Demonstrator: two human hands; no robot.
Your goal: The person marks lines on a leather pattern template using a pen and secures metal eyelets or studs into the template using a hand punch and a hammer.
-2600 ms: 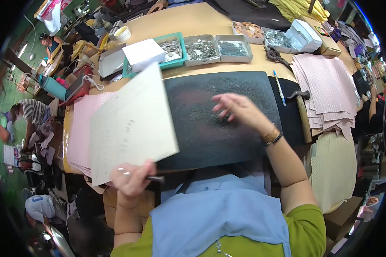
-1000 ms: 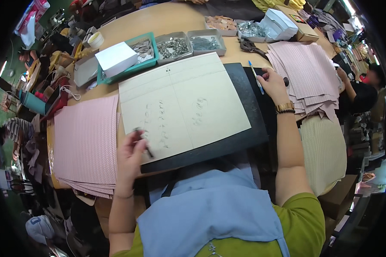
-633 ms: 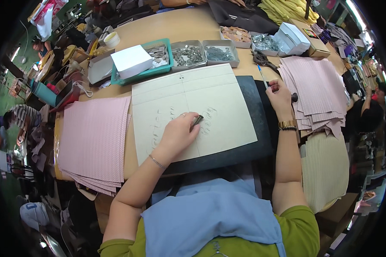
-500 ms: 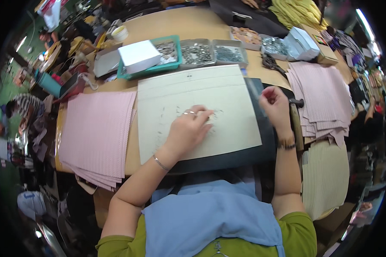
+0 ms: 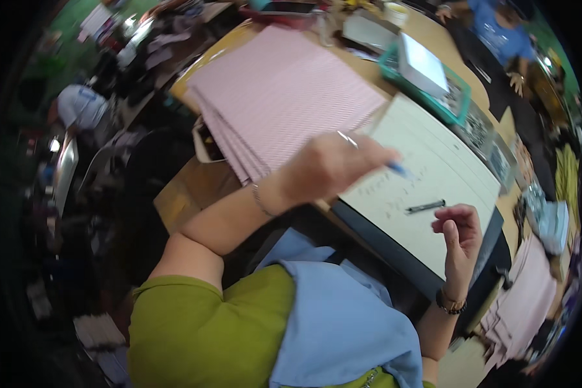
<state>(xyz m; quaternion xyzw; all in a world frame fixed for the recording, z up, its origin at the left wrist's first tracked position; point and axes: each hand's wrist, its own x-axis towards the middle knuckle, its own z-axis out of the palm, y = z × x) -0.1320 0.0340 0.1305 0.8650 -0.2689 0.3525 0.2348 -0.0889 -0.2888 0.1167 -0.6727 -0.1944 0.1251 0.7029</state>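
Observation:
My left hand [image 5: 333, 165] is raised between the pink sheets and the cream pattern sheet [image 5: 467, 187], closed on a blue pen [image 5: 398, 169], its fingers blurred. My right hand [image 5: 458, 236] is at the cream sheet's right part, fingers loosely curled and apart, with nothing visible in them. A short dark metal rod [image 5: 425, 206] lies on the sheet just left of that hand. The cream sheet, with pencilled markings, rests on a dark board [image 5: 368, 226]. A stack of pink textured sheets [image 5: 265, 84] lies to the left of it.
A teal tray [image 5: 462, 116] with a white box [image 5: 420, 64] stands beyond the sheet, alongside trays of small parts [image 5: 488, 149]. More pink sheets [image 5: 517, 297] and a hammer [image 5: 503, 275] are at the right. A person [image 5: 498, 35] in blue is across the table.
The view has swung left. My left hand has left the dark rod on the sheet and now has the blue pen, lifted leftward. My right hand has let go of the pen.

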